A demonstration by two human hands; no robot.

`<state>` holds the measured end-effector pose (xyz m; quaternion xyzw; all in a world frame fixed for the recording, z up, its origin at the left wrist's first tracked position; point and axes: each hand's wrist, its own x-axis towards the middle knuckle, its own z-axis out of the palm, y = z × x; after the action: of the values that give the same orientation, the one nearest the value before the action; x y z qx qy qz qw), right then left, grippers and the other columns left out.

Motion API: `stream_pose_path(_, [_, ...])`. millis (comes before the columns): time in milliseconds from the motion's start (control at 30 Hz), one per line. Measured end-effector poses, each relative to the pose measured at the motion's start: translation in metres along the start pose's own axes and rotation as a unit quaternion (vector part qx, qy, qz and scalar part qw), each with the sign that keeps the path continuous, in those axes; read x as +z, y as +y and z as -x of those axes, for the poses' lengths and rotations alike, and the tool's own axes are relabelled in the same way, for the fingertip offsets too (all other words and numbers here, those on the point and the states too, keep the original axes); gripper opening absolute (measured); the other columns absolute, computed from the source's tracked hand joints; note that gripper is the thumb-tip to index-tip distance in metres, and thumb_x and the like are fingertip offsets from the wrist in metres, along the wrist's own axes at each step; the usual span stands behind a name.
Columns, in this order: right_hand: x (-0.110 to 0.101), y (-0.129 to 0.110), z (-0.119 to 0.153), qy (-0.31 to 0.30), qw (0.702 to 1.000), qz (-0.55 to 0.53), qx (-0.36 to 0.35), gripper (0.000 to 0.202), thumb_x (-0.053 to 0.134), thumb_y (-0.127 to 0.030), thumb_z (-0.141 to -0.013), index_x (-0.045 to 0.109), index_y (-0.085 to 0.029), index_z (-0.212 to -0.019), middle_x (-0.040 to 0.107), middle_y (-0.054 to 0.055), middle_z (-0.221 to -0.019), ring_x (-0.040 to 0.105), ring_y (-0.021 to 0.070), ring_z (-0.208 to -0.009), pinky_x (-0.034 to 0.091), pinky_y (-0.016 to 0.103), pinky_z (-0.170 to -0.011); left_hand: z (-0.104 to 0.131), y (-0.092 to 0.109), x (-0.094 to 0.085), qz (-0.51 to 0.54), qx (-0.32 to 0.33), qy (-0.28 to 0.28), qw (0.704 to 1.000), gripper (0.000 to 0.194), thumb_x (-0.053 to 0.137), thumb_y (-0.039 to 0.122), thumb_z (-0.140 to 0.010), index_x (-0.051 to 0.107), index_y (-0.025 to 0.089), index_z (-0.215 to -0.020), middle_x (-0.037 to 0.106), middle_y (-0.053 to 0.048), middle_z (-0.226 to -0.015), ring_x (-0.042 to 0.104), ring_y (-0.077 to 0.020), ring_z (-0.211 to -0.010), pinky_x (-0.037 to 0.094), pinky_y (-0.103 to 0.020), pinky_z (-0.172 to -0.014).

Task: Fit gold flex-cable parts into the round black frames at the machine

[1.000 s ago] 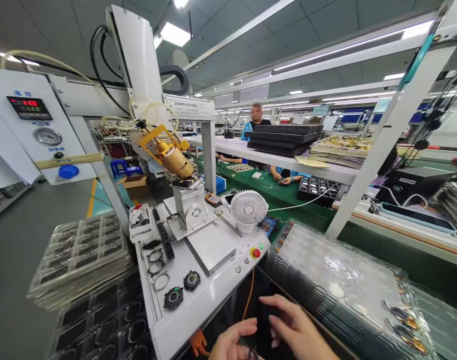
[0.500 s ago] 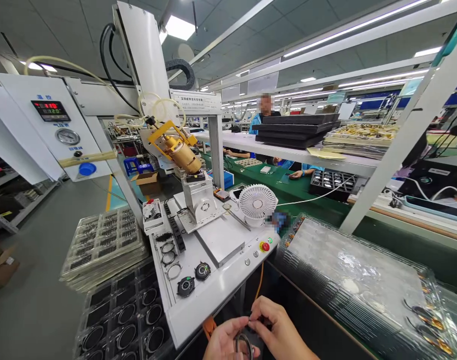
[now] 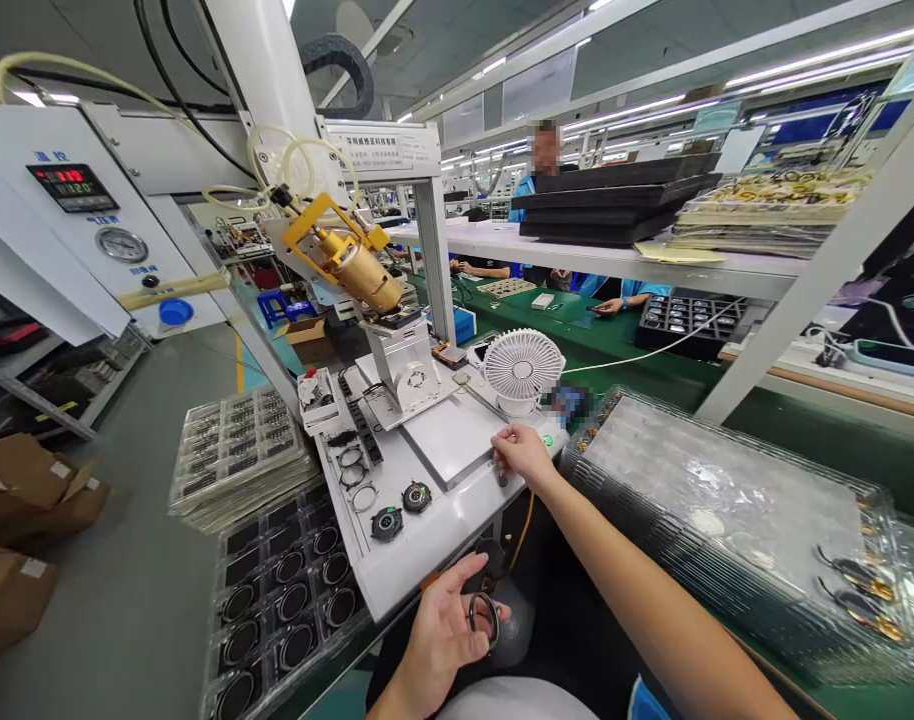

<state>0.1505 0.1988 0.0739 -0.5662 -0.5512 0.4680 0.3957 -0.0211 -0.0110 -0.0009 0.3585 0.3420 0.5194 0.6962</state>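
Observation:
My left hand point(image 3: 446, 625) is low in front of the machine, its fingers curled round a thin dark watch case ring point(image 3: 485, 622). The ring is tilted, and part of it is hidden by the fingers. My right hand point(image 3: 523, 455) reaches over the front right of the white machine bed point(image 3: 427, 545), fingertips pinched together near the edge of the flat plate point(image 3: 461, 437). Whatever sits between those fingertips is too small to make out. To the left on the bed lie two black round watch back covers point(image 3: 386, 524) and several metal rings point(image 3: 364, 497).
A gold dispensing head point(image 3: 367, 278) hangs above a tilted fixture point(image 3: 408, 375). Behind my right hand stands a white fan point(image 3: 524, 368). Trays with rings point(image 3: 292, 600) lie at lower left; stacked clear trays point(image 3: 697, 480) are at right. Co-workers sit across the green bench point(image 3: 569, 318).
My right hand has left my left hand and moved up and forward over the machine bed. My left hand still holds the ring. The view has shifted.

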Motion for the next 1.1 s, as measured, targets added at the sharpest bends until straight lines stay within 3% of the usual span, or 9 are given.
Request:
stream_pose_path(133, [-0.005,-0.009,-0.001,0.002,0.996,0.087,-0.010,0.018,0.066,-0.021,-0.086,0.060,-0.014,-0.101,0.065,0.002,-0.060,0.063,0.0214,-0.053,0.055,0.032,-0.054,0.007,0.006,-0.008,-0.033,0.007,0.023,0.999,0.100,0.098,0.054,-0.054,0.062,0.018,-0.140,0.074,-0.017,-0.104,0.067,-0.0272,-0.094,0.046,-0.032,-0.077])
stream_pose_path(300, [-0.011,-0.074,-0.024,0.013,0.976,0.184,-0.113,0.054,0.072,-0.010,-0.078,0.061,-0.014,-0.131,0.072,0.016,-0.120,0.064,0.0341,-0.119,0.050,0.040,-0.099,0.000,0.011,-0.009,-0.060,0.026,0.030,0.997,0.099,0.095,0.057,-0.056,0.062,0.019,-0.141,0.074,-0.018,-0.111,0.067,-0.0267,-0.095,0.047,-0.032,-0.079])
stream_pose_path(400, [-0.001,-0.118,-0.047,-0.004,0.969,0.211,-0.132,0.056,0.071,-0.006,-0.075,0.062,-0.011,-0.131,0.072,0.017,-0.119,0.065,0.0349,-0.115,0.050,0.039,-0.096,-0.010,0.014,-0.006,-0.087,0.040,0.001,0.995,0.099,0.095,0.056,-0.057,0.061,0.019,-0.142,0.074,-0.019,-0.113,0.068,-0.0270,-0.095,0.048,-0.032,-0.077])
stream_pose_path(500, [0.005,-0.132,-0.042,-0.003,0.965,0.212,-0.151,0.044,0.071,-0.012,-0.081,0.064,-0.011,-0.124,0.073,0.016,-0.111,0.067,0.0325,-0.106,0.051,0.037,-0.089,-0.014,0.024,-0.002,-0.118,0.072,0.006,0.990,0.101,0.096,0.052,-0.058,0.057,0.018,-0.145,0.072,-0.021,-0.118,0.070,-0.0286,-0.094,0.051,-0.033,-0.075])
stream_pose_path(633, [0.007,-0.082,0.024,-0.024,0.966,0.188,-0.178,0.014,0.066,-0.030,-0.093,0.069,-0.017,-0.097,0.071,0.004,-0.080,0.066,0.0221,-0.079,0.050,0.030,-0.074,-0.005,0.042,0.005,-0.217,0.097,0.083,0.968,0.092,0.094,0.033,-0.066,0.054,0.020,-0.149,0.064,-0.022,-0.137,0.071,-0.0347,-0.108,0.057,-0.038,-0.084])
stream_pose_path(700, [0.010,-0.043,0.068,-0.070,0.970,0.156,-0.174,0.023,0.062,-0.035,-0.097,0.069,-0.017,-0.083,0.067,0.002,-0.069,0.063,0.0189,-0.067,0.048,0.028,-0.066,-0.002,0.046,0.009,-0.277,0.109,0.118,0.947,0.088,0.092,0.025,-0.068,0.056,0.023,-0.148,0.054,-0.022,-0.151,0.071,-0.0364,-0.111,0.060,-0.041,-0.088])
stream_pose_path(800, [0.019,0.005,0.117,-0.128,0.978,-0.011,-0.164,0.028,0.063,-0.044,-0.096,0.073,-0.018,-0.102,0.073,0.005,-0.087,0.067,0.0215,-0.078,0.053,0.030,-0.069,-0.002,0.041,0.016,-0.338,0.128,0.115,0.925,0.085,0.092,0.021,-0.066,0.061,0.022,-0.145,0.044,-0.020,-0.161,0.063,-0.0435,-0.126,0.057,-0.049,-0.100])
stream_pose_path(933, [0.024,0.030,0.136,-0.124,0.972,-0.184,-0.074,0.045,0.063,-0.060,-0.093,0.071,-0.021,-0.114,0.070,0.004,-0.085,0.062,0.0186,-0.062,0.051,0.027,-0.051,-0.006,0.029,0.031,-0.374,0.125,0.042,0.918,0.082,0.089,0.017,-0.068,0.060,0.017,-0.145,0.050,-0.020,-0.157,0.039,-0.0463,-0.150,0.039,-0.054,-0.120])
stream_pose_path(1100, [-0.004,0.025,0.137,-0.099,0.973,-0.194,-0.071,0.043,0.072,-0.062,-0.086,0.074,-0.019,-0.089,0.066,0.003,-0.077,0.062,0.0175,-0.065,0.054,0.028,-0.059,-0.003,0.031,0.040,-0.331,0.100,-0.019,0.938,0.078,0.089,0.015,-0.066,0.064,0.021,-0.139,0.024,-0.020,-0.171,0.070,-0.0410,-0.115,0.062,-0.046,-0.088])
